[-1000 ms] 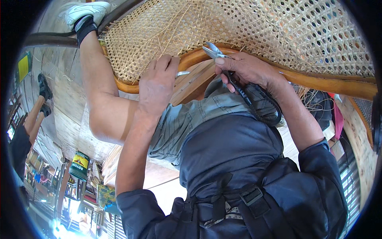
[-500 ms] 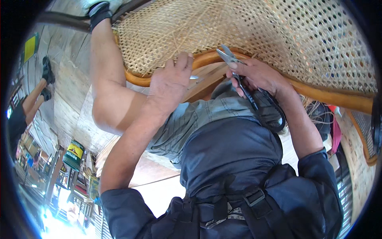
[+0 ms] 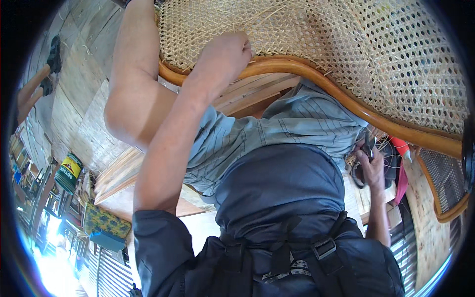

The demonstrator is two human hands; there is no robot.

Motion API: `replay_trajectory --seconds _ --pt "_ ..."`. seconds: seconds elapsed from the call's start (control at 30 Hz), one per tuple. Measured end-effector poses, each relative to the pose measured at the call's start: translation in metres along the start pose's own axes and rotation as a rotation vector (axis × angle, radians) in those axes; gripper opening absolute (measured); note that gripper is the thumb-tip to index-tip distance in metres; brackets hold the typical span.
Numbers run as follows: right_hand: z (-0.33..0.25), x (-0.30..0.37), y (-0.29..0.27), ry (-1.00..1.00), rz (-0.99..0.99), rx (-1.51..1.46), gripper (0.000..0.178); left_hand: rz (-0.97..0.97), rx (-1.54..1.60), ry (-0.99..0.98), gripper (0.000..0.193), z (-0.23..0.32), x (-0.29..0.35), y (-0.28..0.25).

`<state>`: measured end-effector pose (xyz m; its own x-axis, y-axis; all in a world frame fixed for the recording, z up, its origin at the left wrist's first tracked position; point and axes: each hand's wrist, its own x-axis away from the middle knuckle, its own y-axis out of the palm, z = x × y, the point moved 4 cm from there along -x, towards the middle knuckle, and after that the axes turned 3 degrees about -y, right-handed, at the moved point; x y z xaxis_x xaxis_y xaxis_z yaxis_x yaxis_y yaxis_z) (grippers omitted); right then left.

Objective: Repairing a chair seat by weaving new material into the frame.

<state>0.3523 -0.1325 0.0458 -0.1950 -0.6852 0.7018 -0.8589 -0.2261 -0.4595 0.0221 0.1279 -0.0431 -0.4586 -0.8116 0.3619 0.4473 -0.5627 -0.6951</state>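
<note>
A woven cane panel (image 3: 292, 37) with a curved brown wooden frame (image 3: 282, 66) lies across my lap. My left hand (image 3: 222, 59) is over the panel's near edge, its fingers curled closed beside the frame. Whatever they may hold is too hidden to name. Loose cane strands (image 3: 269, 14) stick up from the weave beyond that hand. Down at my right side, past the frame, my right hand (image 3: 373, 168) is closed around the snips (image 3: 367, 147), whose dark handle shows; their blades cannot be made out.
A red tool or bottle (image 3: 399, 145) and tangled strands lie beside my right hand. Another cane-panelled frame (image 3: 440, 171) stands at far right. At left are a green and yellow can (image 3: 68, 173), a patterned box (image 3: 104, 220) and another person's legs (image 3: 37, 89).
My right hand has carried the snips from the frame's edge down to my right side. My left hand has shifted slightly farther out and right, onto the weave, fingers curled.
</note>
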Motion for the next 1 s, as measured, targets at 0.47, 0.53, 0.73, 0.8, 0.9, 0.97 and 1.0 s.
replay_trajectory --seconds 0.47,0.53,0.73,0.8,0.9,0.97,1.0 --pt "0.082 0.003 0.035 -0.136 0.341 0.749 0.041 -0.168 -0.191 -0.105 0.015 0.009 -0.007 0.008" --pt "0.031 0.000 0.027 -0.181 0.413 0.710 0.048 0.163 -0.162 -0.069 0.018 0.016 0.015 0.008" --pt "-0.132 -0.023 0.082 -0.376 -0.078 -0.072 0.023 -0.013 0.850 0.137 0.036 0.123 0.090 0.039" --pt "-0.143 -0.039 0.100 -0.451 -0.203 -0.159 0.023 -0.013 0.868 0.095 0.040 0.116 0.082 0.045" --pt "-0.154 -0.058 0.115 -0.089 -0.444 -0.512 0.023 -0.126 1.040 -0.089 0.046 0.094 0.080 0.037" --pt "-0.167 -0.073 0.122 -0.128 -0.350 -0.226 0.022 -0.237 1.246 -0.226 0.049 0.079 0.081 0.052" --pt "-0.179 -0.079 0.130 -0.366 -0.245 -0.022 0.017 -0.257 1.439 -0.400 0.053 0.065 0.084 0.071"
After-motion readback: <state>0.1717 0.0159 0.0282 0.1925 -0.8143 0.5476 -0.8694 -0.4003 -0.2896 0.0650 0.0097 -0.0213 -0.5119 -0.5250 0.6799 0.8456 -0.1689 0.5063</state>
